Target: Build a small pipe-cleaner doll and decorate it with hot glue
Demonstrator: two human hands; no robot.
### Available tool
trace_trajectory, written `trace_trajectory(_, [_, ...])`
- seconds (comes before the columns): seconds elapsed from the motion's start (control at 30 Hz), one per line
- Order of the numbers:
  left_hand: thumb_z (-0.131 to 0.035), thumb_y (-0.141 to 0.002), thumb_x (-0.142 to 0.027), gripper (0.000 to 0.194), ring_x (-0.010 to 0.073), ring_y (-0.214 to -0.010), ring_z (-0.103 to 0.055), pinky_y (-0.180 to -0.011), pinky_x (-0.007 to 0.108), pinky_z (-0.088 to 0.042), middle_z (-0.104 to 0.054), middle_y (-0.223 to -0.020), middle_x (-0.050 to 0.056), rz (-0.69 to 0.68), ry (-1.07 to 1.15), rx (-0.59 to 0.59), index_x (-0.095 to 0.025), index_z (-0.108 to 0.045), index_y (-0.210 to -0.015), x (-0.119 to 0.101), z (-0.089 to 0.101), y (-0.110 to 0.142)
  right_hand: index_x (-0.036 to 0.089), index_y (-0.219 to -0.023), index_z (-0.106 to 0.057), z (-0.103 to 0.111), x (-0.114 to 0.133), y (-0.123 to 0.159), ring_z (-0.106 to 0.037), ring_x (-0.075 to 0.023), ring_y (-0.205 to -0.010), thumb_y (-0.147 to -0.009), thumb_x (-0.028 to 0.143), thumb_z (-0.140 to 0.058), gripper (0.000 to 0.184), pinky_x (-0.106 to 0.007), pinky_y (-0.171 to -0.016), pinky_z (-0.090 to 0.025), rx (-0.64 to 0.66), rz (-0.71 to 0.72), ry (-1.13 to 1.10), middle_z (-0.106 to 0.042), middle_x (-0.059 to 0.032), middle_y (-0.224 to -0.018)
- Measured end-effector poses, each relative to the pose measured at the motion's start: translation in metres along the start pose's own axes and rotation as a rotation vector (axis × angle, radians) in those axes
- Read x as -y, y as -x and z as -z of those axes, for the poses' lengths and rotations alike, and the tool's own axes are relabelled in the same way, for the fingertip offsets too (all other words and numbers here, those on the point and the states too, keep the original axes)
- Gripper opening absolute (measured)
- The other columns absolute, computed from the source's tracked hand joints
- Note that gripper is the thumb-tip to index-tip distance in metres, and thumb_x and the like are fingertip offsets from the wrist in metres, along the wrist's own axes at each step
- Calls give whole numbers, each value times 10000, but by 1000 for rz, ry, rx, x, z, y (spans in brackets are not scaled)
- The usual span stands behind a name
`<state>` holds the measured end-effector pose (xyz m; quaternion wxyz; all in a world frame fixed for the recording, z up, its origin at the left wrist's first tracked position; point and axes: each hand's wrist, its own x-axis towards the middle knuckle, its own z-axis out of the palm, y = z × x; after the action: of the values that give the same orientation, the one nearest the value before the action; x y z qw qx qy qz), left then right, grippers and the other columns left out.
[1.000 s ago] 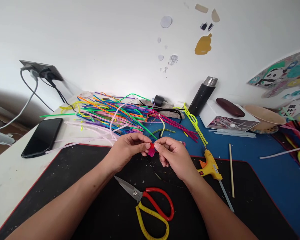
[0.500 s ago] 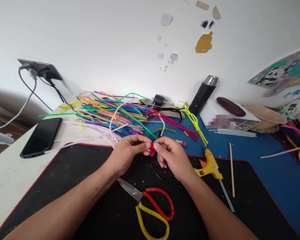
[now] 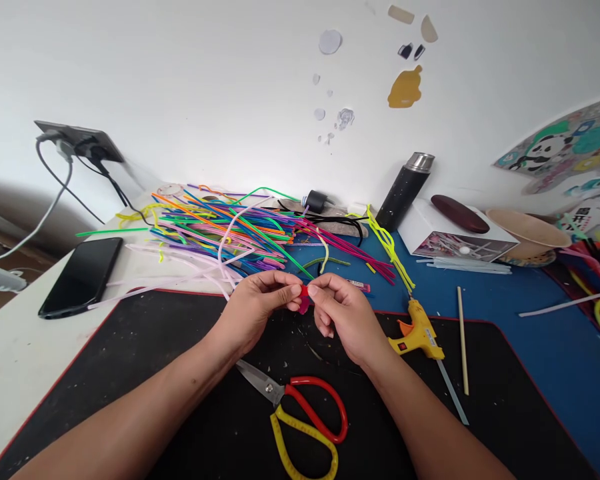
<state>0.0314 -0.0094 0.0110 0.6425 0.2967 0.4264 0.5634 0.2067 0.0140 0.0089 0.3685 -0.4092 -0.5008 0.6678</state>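
Between my two hands is a small red and magenta piece (image 3: pixel 305 303), mostly covered by fingertips; its exact kind cannot be made out. My left hand (image 3: pixel 265 303) pinches its left side between thumb and forefinger. From the other side my right hand (image 3: pixel 344 310) pinches it in the same way, the remaining fingers curled. Both hands hover over the black mat (image 3: pixel 190 373). Below them lie scissors (image 3: pixel 285 397) with one red and one yellow handle, the blades pointing to the upper left and partly behind my left wrist.
Many coloured pipe cleaners (image 3: pixel 230 227) are heaped behind my hands. To the right lie a yellow glue gun (image 3: pixel 420 333) and a thin wooden stick (image 3: pixel 463 340). A phone (image 3: pixel 83 277) rests at left. A black flask (image 3: pixel 405 190) leans by a white box (image 3: pixel 455 243) and a bowl (image 3: pixel 527 233).
The view has shifted very slightly. My hands keep the same pinch on the small red and magenta piece, and slightly less of its magenta part shows.
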Motion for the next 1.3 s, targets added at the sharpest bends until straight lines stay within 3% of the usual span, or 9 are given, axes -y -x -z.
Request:
trace_trajectory(0.23, [-1001, -667, -360, 304, 153, -638, -672, -670, 284, -554, -770, -733, 40, -82, -117, 10, -156, -838, -824, 1, 4, -1, 209, -1007, -681, 3, 10, 1, -496, -122, -420, -932, 585, -705, 384, -237, -428, -369, -32, 64, 119, -534, 81, -524])
trace_trajectory(0.53, [-976, -694, -385, 289, 168, -657, -675, -674, 289, -564, -756, -700, 35, -84, -194, 47, -164, -832, -811, 0, 1, 2, 209, -934, -670, 2, 4, 2, -517, -110, -448, -947, 487, -703, 280, -245, -474, -400, -21, 102, 288, -559, 74, -577])
trace_trajectory(0.73, [-998, -674, -374, 287, 145, -643, -668, -663, 263, -552, -759, -712, 29, -71, -128, 34, -170, -845, -804, 3, 3, 0, 209, -934, -664, 2, 2, 1, -480, -114, -423, -956, 510, -673, 301, -240, -461, -384, 8, 47, 220, -540, 85, -509])
trace_trajectory(1.03, [-950, -771, -316, 182, 130, -654, -672, -662, 234, -549, -760, -716, 21, -157, -148, 75, -178, -849, -834, 3, 5, 3, 200, -929, -669, 6, 7, 2, -504, -105, -446, -964, 538, -671, 340, -232, -470, -386, 52, 42, 227, -560, 73, -543])
trace_trajectory(1.13, [-970, -746, -325, 219, 135, -660, -683, -671, 239, -561, -758, -724, 24, -113, -112, 95, -170, -846, -839, 4, 6, 0, 201, -924, -670, 6, 5, 2, -494, -106, -436, -962, 527, -675, 328, -229, -462, -371, 42, 34, 232, -556, 75, -523])
trace_trajectory(1.3, [-989, -707, -423, 369, 158, -751, -712, -707, 267, -593, -798, -952, 65, -30, -28, 50, -178, -857, -949, -4, 12, -4, 206, -903, -674, 6, 4, 0, -481, -106, -428, -943, 551, -695, 348, -230, -458, -366, 24, 34, 210, -533, 81, -501])
